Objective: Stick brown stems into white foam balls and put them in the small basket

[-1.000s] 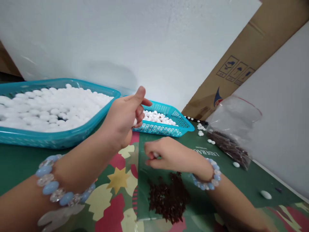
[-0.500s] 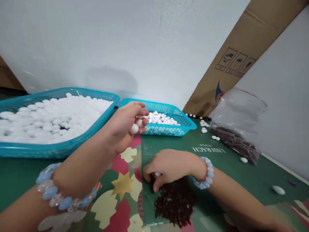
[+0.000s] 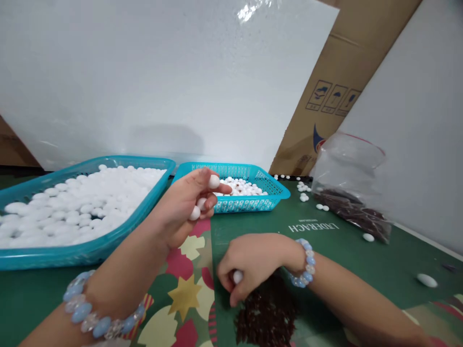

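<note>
My left hand (image 3: 191,202) is raised in front of the small basket, its thumb and fingertips pinching a smooth white ball (image 3: 213,181). Two more white balls (image 3: 195,213) sit in its curled lower fingers. Lower down, my right hand (image 3: 253,265) is closed, with one white ball (image 3: 238,276) showing among its bent fingers. It hovers at the upper edge of a pile of thin dark brown pieces (image 3: 265,313); whether its fingertips hold a piece is hidden. The small blue basket (image 3: 249,205) holds many white balls, some with brown marks.
A large blue basket (image 3: 137,214) full of white balls stands left. At right, a clear plastic bag (image 3: 347,193) contains dark brown pieces. Loose white balls (image 3: 427,280) lie along the green table covering (image 3: 347,255). A white board (image 3: 144,72) and cardboard (image 3: 325,120) stand behind.
My left thumb and fingertips now show a pinched white ball above the other balls. My right hand stays by the brown pile, its ball more visible. The camera view has shifted slightly.
</note>
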### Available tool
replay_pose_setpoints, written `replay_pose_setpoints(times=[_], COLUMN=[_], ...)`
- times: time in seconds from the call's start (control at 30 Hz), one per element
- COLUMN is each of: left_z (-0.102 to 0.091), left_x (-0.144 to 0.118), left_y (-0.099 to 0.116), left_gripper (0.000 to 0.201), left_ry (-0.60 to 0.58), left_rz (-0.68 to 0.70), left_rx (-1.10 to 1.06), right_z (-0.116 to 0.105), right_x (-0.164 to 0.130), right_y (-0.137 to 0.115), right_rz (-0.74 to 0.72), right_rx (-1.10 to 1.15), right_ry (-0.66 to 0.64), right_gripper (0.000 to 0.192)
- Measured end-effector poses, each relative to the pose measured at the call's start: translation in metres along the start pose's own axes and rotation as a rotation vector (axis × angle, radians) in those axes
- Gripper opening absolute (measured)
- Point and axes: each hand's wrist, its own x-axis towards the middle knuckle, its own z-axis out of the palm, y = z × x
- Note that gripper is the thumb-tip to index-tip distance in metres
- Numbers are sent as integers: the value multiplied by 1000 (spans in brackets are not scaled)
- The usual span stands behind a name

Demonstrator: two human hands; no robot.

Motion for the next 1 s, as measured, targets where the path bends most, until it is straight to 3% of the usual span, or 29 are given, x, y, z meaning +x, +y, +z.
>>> replay_pose_setpoints(times=[0.13,0.37,0.6,0.7,0.83,0.93,1.0], left_z=[0,1,1,0,-2,-1,1], left_x=[-1,-6,-6,-8,-11,-13,-13], left_y=[-1,-1,0,1,1,2,3], left_gripper=[22,28,19,19,18,16,14], left_ry=[-11,-99,-108,-182,-282,-306,-297], left_rz=[47,18,36,40,57,54,46], left_rx=[-14,-31,41,78,114,96,41], right_z=[1,5,3,-3,-13,-19,-22], right_x=[3,6,3,-1,-15,-29,-37], right_y=[1,3,0,2,8,12,13], right_rz=[59,164,94,58,-52,-112,-68], right_rx=[-7,-77,-16,36,205,421,566], right_ry=[16,79,106,85,121,249,365], right_gripper=[23,23,14,18,23,18,13])
